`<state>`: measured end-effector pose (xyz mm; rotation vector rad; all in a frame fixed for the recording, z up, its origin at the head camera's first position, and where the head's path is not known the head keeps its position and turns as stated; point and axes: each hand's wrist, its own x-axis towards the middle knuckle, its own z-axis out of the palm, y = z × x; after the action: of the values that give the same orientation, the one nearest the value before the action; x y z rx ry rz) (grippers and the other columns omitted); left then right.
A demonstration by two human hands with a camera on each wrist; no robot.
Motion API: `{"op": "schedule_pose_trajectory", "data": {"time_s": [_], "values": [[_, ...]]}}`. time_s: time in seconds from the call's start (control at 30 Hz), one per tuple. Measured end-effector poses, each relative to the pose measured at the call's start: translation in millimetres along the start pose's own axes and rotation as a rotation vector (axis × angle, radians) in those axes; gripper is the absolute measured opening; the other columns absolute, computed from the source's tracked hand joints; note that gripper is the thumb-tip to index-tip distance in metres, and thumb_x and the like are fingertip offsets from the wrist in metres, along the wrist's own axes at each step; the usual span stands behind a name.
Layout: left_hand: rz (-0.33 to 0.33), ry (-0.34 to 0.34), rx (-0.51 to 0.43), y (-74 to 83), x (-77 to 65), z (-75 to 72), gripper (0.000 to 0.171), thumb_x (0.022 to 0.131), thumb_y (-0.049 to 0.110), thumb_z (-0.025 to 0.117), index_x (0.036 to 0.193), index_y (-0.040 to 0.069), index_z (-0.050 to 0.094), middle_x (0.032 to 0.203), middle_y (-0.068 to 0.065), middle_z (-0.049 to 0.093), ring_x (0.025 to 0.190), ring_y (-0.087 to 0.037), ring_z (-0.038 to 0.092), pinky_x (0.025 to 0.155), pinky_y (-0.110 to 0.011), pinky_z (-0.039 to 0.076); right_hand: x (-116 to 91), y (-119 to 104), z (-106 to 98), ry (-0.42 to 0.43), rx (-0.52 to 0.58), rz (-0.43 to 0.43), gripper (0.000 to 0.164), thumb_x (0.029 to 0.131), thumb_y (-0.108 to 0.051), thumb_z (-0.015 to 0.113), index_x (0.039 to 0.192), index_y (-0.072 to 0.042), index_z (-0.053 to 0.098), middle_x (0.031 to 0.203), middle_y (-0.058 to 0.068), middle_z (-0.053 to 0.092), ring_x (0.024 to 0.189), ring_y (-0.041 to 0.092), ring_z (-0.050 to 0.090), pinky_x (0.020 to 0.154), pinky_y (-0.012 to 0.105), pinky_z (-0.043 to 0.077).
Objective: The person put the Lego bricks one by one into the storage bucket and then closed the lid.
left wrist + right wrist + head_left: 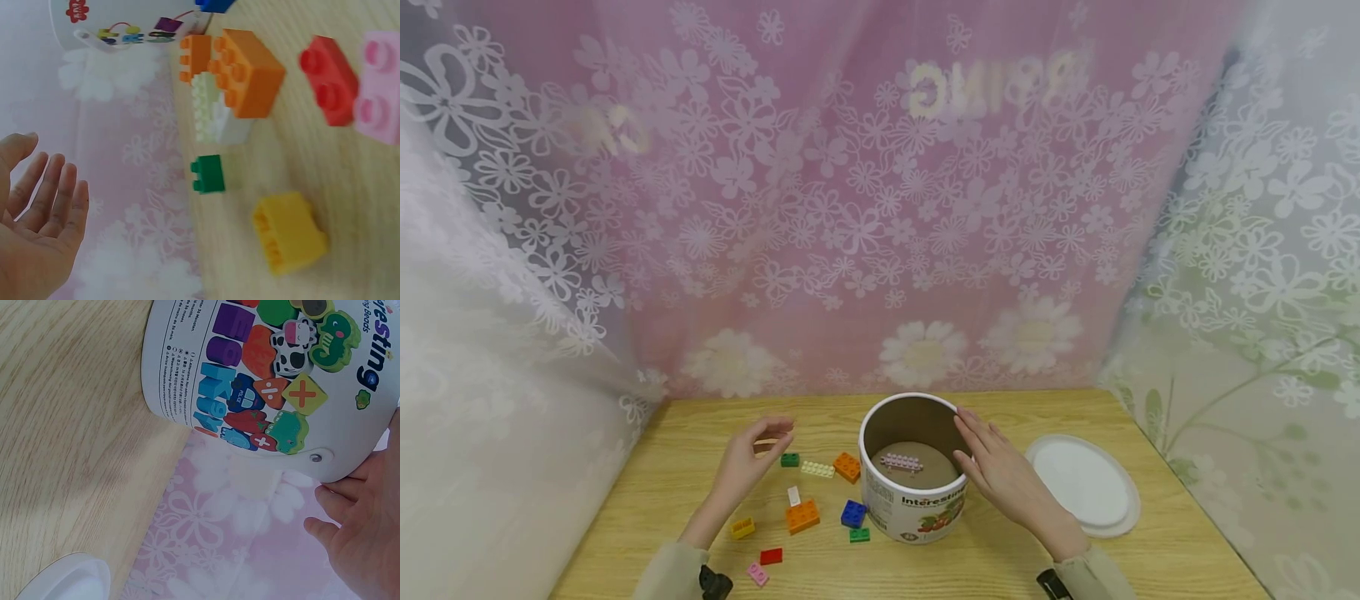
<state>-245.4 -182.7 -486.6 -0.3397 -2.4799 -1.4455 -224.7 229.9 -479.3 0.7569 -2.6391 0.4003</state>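
Your left hand [754,454] is empty: fingers loosely bent, thumb apart, up over the left half of the tabletop [655,533], near the small dark-green plastic brick [790,460]. Your right hand [996,467] grips nothing; fingers mostly straight, resting at the right rim of the white cylindrical tub with a printed label [880,500]. Tub stands upright, right of the tabletop's middle. One long pale-pink studded brick [901,462] lies on its floor.

Main risk: tub slides or tips. You've got it from one side only, up high, so a push toward the left edge has nothing bracing it. Blue square plastic brick [853,513] and flat green brick [859,536] sit just beside its base; a shove would likely run into them.

Second: missed pinch. The flat cream studded plate [817,469] and the small white brick [793,497] look low, with little side to grab. White one is close against the big orange brick [802,517], so a grab could knock both.

Third: the pink two-stud brick [757,573] is closest to the front edge; your left sleeve could sweep it.

White round lid [1082,483] lies by the right edge; watch your right forearm.
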Motion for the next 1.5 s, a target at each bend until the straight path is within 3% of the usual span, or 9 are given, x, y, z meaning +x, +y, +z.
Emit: {"op": "schedule_pose_trajectory", "data": {"time_s": [0.23,0.43,0.7,0.97,1.13,1.3,1.5], "values": [[-0.102,-0.04,0.033,-19.5,-19.1,-6.9,0.028,0.095,0.014,0.073,0.122,0.008,0.07,0.118,-0.007,0.071,0.107,-0.027,0.066,0.094,-0.049,0.056,0,-1,1,0.038,-0.006,-0.026,0.057,0.104,-0.025,0.057,0.152,0.003,0.042,0.16,0.016,0.038,0.146,0.033,0.039,0.119,0.052,0.029],[-0.165,-0.124,0.073,-38.7,-35.4,-15.6,0.024,0.093,0.009,0.074,0.116,0.004,0.072,0.113,-0.012,0.072,0.103,-0.027,0.068,0.087,-0.041,0.059,1,-1,0,0.013,0.001,-0.013,0.058,0.104,-0.024,0.057,0.153,0.002,0.04,0.161,0.016,0.037,0.148,0.031,0.036,0.12,0.052,0.028],[-0.166,-0.233,0.158,-60.0,-59.1,-25.1,0.024,0.088,0.016,0.08,0.109,0.005,0.074,0.104,-0.006,0.074,0.09,-0.019,0.069,0.076,-0.03,0.06,1,0,0,0.009,-0.009,-0.015,0.058,0.107,-0.03,0.052,0.153,0.002,0.04,0.161,0.015,0.036,0.148,0.031,0.035,0.119,0.053,0.029],[-0.184,-0.282,0.279,-62.3,-69.0,-29.7,0.03,0.079,0.014,0.087,0.104,0.008,0.073,0.104,-0.004,0.074,0.094,-0.022,0.071,0.079,-0.037,0.059,0,1,1,0.043,-0.02,-0.035,0.057,0.104,-0.024,0.058,0.151,0.004,0.043,0.16,0.016,0.038,0.145,0.034,0.039,0.118,0.052,0.031],[-0.205,-0.274,0.339,-59.9,-71.0,-28.6,0.029,0.075,0.013,0.09,0.099,0.013,0.073,0.1,0.001,0.072,0.088,-0.016,0.066,0.075,-0.032,0.056,0,0,1,0.042,-0.015,-0.032,0.057,0.102,-0.023,0.061,0.15,0.004,0.044,0.159,0.016,0.039,0.145,0.033,0.039,0.117,0.054,0.032],[-0.198,-0.267,0.391,-57.8,-69.6,-25.9,0.023,0.077,0.013,0.088,0.094,0.015,0.074,0.095,0.002,0.07,0.082,-0.013,0.062,0.069,-0.027,0.053,0,1,0,0.013,0.0,-0.016,0.058,0.104,-0.025,0.058,0.153,0.002,0.041,0.16,0.015,0.037,0.148,0.03,0.036,0.119,0.053,0.03],[-0.209,-0.245,0.368,-56.1,-63.5,-22.3,0.02,0.085,0.015,0.082,0.103,0.013,0.075,0.097,-0.002,0.072,0.083,-0.015,0.066,0.072,-0.036,0.058,1,2,1,-0.015,0.004,-0.004,0.059,0.105,-0.027,0.057,0.154,0.001,0.039,0.162,0.014,0.034,0.149,0.028,0.033,0.12,0.052,0.028]]}}
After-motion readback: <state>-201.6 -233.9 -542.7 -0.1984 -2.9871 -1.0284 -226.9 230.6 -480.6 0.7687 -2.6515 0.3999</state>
